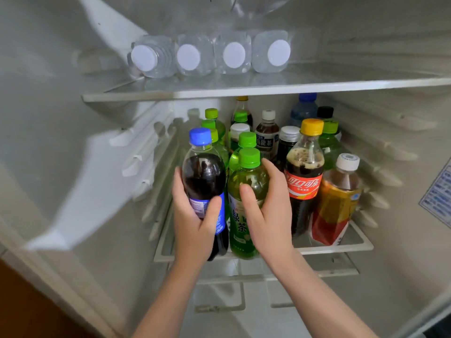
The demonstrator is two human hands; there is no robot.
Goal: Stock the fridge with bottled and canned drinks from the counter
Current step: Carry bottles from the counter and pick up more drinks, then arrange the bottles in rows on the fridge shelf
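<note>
Only the person's two hands and forearms show. The left grip (195, 215) and the right grip (266, 215) are bare, with slim fingers and rounded thumb tips. The left forearm (170, 296) and the right forearm (317, 301) are slender and uncovered right to the bottom edge of the view.

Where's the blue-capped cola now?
Head view: the blue-capped cola is at the front left of the lower shelf, gripped by the left hand, beside the green tea the right hand holds.

Left hand (192, 220) grips blue-capped cola bottle (203, 174), right hand (268, 215) green tea bottle (246, 178) — 4 water bottles (234, 57) at 12 o'clock.
</note>
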